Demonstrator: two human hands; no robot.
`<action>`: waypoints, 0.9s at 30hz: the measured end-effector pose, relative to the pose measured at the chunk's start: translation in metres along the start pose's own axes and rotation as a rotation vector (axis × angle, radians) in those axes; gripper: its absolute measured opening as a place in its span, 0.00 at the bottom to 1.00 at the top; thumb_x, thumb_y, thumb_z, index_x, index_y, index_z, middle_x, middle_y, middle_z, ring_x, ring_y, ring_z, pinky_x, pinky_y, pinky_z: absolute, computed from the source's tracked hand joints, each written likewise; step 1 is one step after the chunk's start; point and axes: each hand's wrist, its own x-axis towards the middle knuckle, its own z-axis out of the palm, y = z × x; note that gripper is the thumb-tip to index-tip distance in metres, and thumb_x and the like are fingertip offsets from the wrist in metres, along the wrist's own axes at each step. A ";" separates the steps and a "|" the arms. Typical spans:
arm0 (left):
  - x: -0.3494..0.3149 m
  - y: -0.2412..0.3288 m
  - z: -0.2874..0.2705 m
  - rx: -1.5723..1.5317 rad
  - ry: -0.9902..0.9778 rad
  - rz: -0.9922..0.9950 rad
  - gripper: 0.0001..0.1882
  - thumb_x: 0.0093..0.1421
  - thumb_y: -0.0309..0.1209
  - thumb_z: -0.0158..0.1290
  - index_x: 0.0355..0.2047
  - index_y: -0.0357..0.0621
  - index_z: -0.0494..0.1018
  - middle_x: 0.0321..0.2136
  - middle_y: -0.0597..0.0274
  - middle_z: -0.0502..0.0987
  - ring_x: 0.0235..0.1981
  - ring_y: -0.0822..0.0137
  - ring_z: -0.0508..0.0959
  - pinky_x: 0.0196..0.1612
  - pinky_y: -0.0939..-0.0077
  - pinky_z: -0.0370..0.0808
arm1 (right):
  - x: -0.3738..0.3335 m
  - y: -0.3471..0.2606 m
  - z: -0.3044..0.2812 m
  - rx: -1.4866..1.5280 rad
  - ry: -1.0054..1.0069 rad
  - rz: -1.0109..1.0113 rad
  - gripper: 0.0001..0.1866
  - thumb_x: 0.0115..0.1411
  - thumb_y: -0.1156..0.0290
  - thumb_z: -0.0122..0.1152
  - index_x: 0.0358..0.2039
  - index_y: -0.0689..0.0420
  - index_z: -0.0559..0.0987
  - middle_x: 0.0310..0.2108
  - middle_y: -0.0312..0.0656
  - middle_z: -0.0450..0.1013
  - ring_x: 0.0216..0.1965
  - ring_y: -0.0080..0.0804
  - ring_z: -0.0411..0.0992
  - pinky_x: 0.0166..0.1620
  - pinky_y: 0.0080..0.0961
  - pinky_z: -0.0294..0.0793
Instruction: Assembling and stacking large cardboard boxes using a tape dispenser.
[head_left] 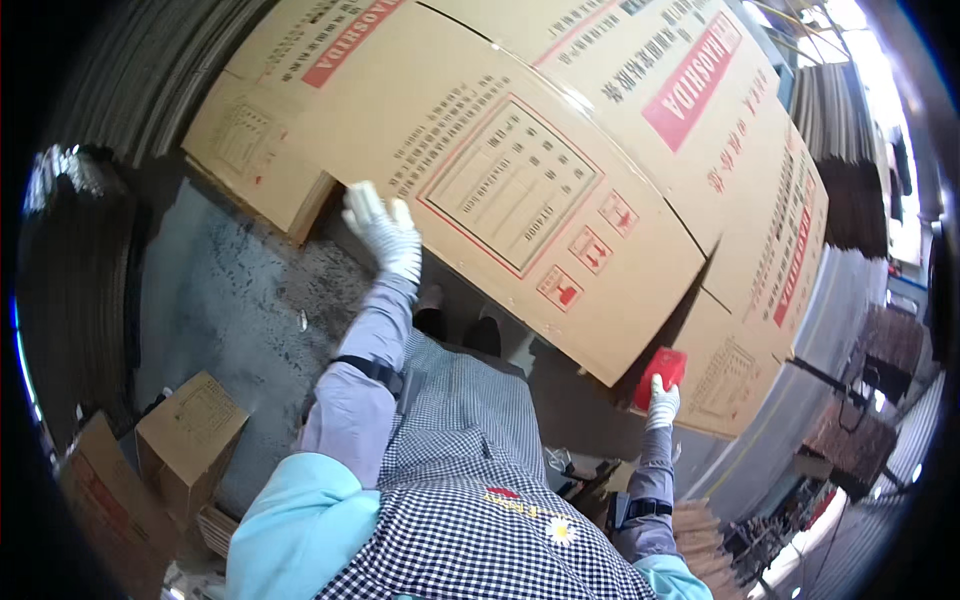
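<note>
A large flat cardboard carton blank [400, 140] with red and black printing spreads out in front of me, slotted between its flaps. My left hand [385, 232], in a white ribbed glove, is at the near edge of the blank, beside the notch at the left flap. Its fingers stretch out with the thumb apart, and I see nothing held in it. My right hand [662, 402], also gloved, grips a red block-shaped tool [664, 367] at the slot beside the right flap. Fingers partly cover this tool, so its exact kind does not show.
Stacks of flat cardboard [130, 60] stand at the far left, with another stack [843, 110] at the far right. An upright brown carton [192, 432] sits on the grey floor [225, 300] at lower left. Bundled brown stacks [848, 440] are at right.
</note>
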 end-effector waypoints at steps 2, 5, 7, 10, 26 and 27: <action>-0.056 0.027 0.039 0.041 -0.164 0.088 0.38 0.58 0.39 0.54 0.63 0.34 0.54 0.67 0.39 0.48 0.69 0.44 0.46 0.69 0.51 0.44 | 0.013 0.021 0.021 0.100 0.057 0.156 0.30 0.57 0.54 0.64 0.48 0.68 0.72 0.43 0.57 0.75 0.40 0.50 0.75 0.45 0.38 0.75; -0.045 0.013 0.070 0.144 -0.145 -0.142 0.41 0.58 0.42 0.54 0.64 0.32 0.52 0.67 0.38 0.45 0.69 0.44 0.45 0.69 0.51 0.43 | 0.013 0.038 0.058 -0.039 0.096 0.240 0.30 0.58 0.57 0.63 0.51 0.69 0.68 0.47 0.60 0.72 0.44 0.52 0.73 0.47 0.41 0.74; -0.001 -0.029 0.071 0.200 0.082 -0.322 0.43 0.59 0.43 0.54 0.65 0.29 0.49 0.68 0.36 0.42 0.69 0.45 0.44 0.69 0.54 0.44 | 0.010 0.022 0.089 0.078 0.019 0.260 0.30 0.59 0.57 0.62 0.51 0.70 0.67 0.49 0.60 0.71 0.45 0.52 0.72 0.48 0.41 0.74; 0.059 -0.058 0.057 -0.168 0.310 -0.620 0.46 0.58 0.33 0.57 0.66 0.30 0.41 0.66 0.37 0.50 0.67 0.49 0.54 0.67 0.66 0.55 | 0.013 0.042 0.132 0.234 -0.097 0.298 0.27 0.59 0.55 0.62 0.44 0.69 0.71 0.39 0.51 0.75 0.37 0.42 0.74 0.41 0.36 0.75; -0.235 0.137 0.022 -0.615 -2.421 -0.206 0.21 0.64 0.36 0.54 0.56 0.42 0.71 0.42 0.54 0.80 0.42 0.64 0.80 0.44 0.70 0.80 | 0.013 0.026 0.031 1.355 -0.279 0.266 0.30 0.56 0.50 0.63 0.55 0.53 0.72 0.52 0.39 0.71 0.52 0.37 0.69 0.53 0.42 0.71; -0.211 0.119 0.051 -0.894 -2.602 -0.374 0.20 0.65 0.33 0.53 0.56 0.43 0.70 0.43 0.55 0.80 0.43 0.66 0.79 0.44 0.73 0.79 | 0.038 0.021 0.004 1.381 -0.159 0.349 0.36 0.55 0.42 0.62 0.57 0.51 0.70 0.53 0.39 0.71 0.54 0.38 0.68 0.56 0.44 0.68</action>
